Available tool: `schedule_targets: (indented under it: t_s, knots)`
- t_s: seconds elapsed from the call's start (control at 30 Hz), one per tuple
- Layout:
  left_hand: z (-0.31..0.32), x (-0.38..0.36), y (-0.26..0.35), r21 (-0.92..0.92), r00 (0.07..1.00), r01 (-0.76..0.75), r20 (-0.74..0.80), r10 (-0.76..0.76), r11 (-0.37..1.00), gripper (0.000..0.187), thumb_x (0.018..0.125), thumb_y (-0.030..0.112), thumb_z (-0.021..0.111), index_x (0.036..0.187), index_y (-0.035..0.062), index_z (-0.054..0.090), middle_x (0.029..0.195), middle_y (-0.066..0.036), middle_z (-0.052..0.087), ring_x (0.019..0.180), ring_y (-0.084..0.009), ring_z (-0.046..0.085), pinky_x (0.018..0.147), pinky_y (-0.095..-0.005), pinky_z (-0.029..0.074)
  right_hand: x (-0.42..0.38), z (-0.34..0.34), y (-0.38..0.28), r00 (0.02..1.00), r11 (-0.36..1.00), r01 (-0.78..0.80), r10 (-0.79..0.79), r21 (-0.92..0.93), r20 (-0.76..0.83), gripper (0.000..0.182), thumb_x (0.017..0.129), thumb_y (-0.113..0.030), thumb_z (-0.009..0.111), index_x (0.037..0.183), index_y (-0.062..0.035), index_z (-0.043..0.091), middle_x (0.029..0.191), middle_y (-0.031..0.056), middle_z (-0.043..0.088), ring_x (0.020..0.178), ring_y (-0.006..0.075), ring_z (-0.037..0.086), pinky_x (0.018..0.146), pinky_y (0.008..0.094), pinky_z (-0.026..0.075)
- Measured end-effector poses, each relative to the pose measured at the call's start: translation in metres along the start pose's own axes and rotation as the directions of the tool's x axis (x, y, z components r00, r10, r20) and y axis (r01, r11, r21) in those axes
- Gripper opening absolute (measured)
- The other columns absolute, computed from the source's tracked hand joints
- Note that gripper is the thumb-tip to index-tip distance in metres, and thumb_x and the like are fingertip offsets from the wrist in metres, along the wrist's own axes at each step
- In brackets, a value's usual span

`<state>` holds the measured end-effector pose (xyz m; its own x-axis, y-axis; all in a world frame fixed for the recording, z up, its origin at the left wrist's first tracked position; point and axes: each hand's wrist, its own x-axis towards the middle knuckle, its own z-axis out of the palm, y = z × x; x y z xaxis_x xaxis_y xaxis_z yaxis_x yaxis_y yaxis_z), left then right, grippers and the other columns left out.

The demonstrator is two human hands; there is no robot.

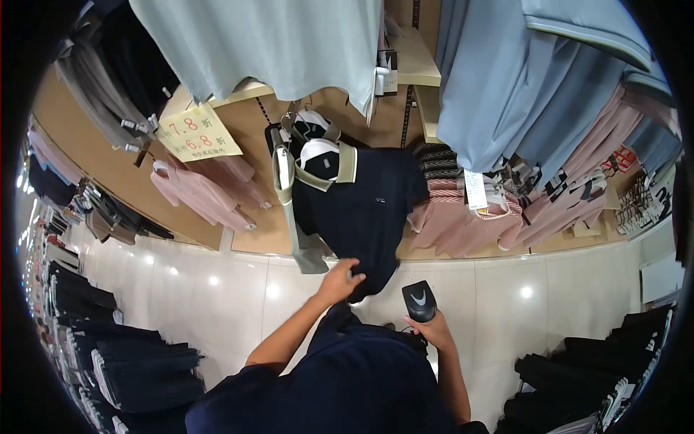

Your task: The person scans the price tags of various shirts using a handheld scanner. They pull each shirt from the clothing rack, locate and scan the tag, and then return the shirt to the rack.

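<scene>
A navy polo shirt (360, 206) with a light green collar hangs on the front of a rack. My left hand (338, 282) is at its lower edge, with bent fingers closed on the hem; the fingertips are partly hidden. In my right hand (434, 330) is a black handheld barcode scanner (419, 299), its head pointing toward the clothes. It is held to the right of the shirt, apart from it. A pale green garment (303, 249) hangs close behind the shirt on its left.
Light blue garments (499, 87) hang at upper right, above pink striped shirts (466, 220). A pale shirt (267, 43) hangs overhead beside a yellow price sign (199, 135). Dark trousers racks (137, 365) flank the tiled floor (499, 289) on both sides.
</scene>
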<state>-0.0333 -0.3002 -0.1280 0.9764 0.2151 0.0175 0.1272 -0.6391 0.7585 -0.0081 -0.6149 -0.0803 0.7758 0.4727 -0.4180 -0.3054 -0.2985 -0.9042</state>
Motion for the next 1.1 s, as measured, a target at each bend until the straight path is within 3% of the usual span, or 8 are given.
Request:
schedule_targets:
  t_s: [0.2, 0.33, 0.47, 0.53, 0.57, 0.67, 0.8, 1.1]
  knots:
    - [-0.149, 0.101, 0.079, -0.018, 0.791, -0.409, -0.504, 0.345, 0.912, 0.025, 0.088, 0.008, 0.069, 0.111, 0.0005, 0.062, 0.109, -0.015, 0.065, 0.102, -0.0313, 0.064, 0.094, -0.0376, 0.049, 0.039, 0.025, -0.030, 0.982, 0.998, -0.046, 0.055, 0.052, -0.181, 0.019, 0.083, -0.013, 0.081, 0.081, -0.0032, 0.065, 0.062, 0.0011, 0.061, 0.055, 0.0076, 0.055, 0.051, 0.0258, 0.043]
    - [-0.236, 0.170, 0.021, -0.077, 0.614, -0.331, -0.774, 0.153, 0.940, 0.019, 0.091, 0.006, 0.059, 0.109, 0.0005, 0.064, 0.109, -0.016, 0.066, 0.104, -0.0318, 0.063, 0.095, -0.0385, 0.047, 0.078, 0.044, -0.076, 0.958, 0.999, 0.003, -0.014, -0.036, -0.285, 0.027, 0.080, -0.022, 0.084, 0.076, -0.0025, 0.065, 0.062, 0.0019, 0.061, 0.054, 0.0093, 0.056, 0.050, 0.0282, 0.044]
    - [-0.279, 0.240, -0.038, 0.072, 0.799, -0.311, -0.520, 0.301, 0.948, 0.021, 0.095, 0.015, 0.055, 0.107, 0.0032, 0.067, 0.115, -0.019, 0.066, 0.111, -0.0370, 0.061, 0.101, -0.0443, 0.044, 0.126, 0.060, -0.122, 0.890, 0.971, 0.164, -0.221, -0.172, -0.398, 0.024, 0.078, -0.014, 0.085, 0.081, 0.0011, 0.066, 0.066, 0.0018, 0.062, 0.059, 0.0103, 0.055, 0.055, 0.0282, 0.046]
    - [-0.280, 0.259, -0.052, 0.370, 0.791, -0.346, -0.380, 0.480, 0.863, 0.027, 0.100, 0.023, 0.049, 0.101, 0.0034, 0.068, 0.105, -0.017, 0.069, 0.108, -0.0340, 0.062, 0.105, -0.0438, 0.040, 0.150, 0.069, -0.138, 0.874, 0.972, 0.200, -0.236, -0.126, -0.425, 0.024, 0.077, -0.011, 0.085, 0.084, 0.0013, 0.066, 0.071, 0.0019, 0.063, 0.063, 0.0097, 0.054, 0.059, 0.0271, 0.046]
    - [-0.286, 0.266, -0.063, 0.374, 0.911, -0.300, -0.162, 0.380, 0.878, 0.040, 0.103, 0.031, 0.042, 0.090, 0.0045, 0.070, 0.092, -0.016, 0.071, 0.100, -0.0329, 0.064, 0.106, -0.0447, 0.038, 0.161, 0.074, -0.144, 0.853, 0.957, 0.251, -0.288, -0.141, -0.435, 0.026, 0.077, -0.010, 0.085, 0.088, 0.0013, 0.066, 0.075, 0.0016, 0.064, 0.066, 0.0094, 0.055, 0.061, 0.0270, 0.047]
    - [-0.303, 0.264, -0.088, 0.432, 0.957, -0.223, -0.076, 0.281, 0.874, 0.050, 0.104, 0.034, 0.039, 0.076, 0.0052, 0.069, 0.078, -0.016, 0.070, 0.092, -0.0348, 0.065, 0.101, -0.0468, 0.039, 0.178, 0.093, -0.162, 0.846, 0.956, 0.287, -0.283, -0.063, -0.451, 0.026, 0.078, -0.011, 0.085, 0.091, 0.0010, 0.066, 0.076, 0.0008, 0.064, 0.066, 0.0096, 0.055, 0.063, 0.0270, 0.047]
    - [-0.308, 0.199, -0.093, 0.401, 0.932, -0.203, -0.199, 0.301, 0.893, 0.049, 0.100, 0.038, 0.050, 0.068, 0.0049, 0.067, 0.067, -0.018, 0.065, 0.060, -0.0396, 0.062, 0.058, -0.0491, 0.049, 0.191, 0.105, -0.164, 0.815, 0.953, 0.276, -0.299, -0.122, -0.496, 0.020, 0.080, -0.007, 0.082, 0.091, 0.0010, 0.067, 0.078, 0.0022, 0.065, 0.064, 0.0104, 0.059, 0.059, 0.0254, 0.047]
    - [-0.273, 0.151, -0.060, 0.197, 0.966, -0.018, -0.249, 0.068, 0.980, 0.048, 0.101, 0.035, 0.052, 0.070, 0.0022, 0.068, 0.067, -0.022, 0.063, 0.064, -0.0431, 0.063, 0.060, -0.0499, 0.049, 0.256, 0.077, -0.214, 0.769, 0.917, 0.302, -0.396, -0.262, -0.502, 0.041, 0.078, -0.021, 0.086, 0.103, 0.0035, 0.065, 0.087, 0.0057, 0.068, 0.077, 0.0144, 0.062, 0.074, 0.0286, 0.050]
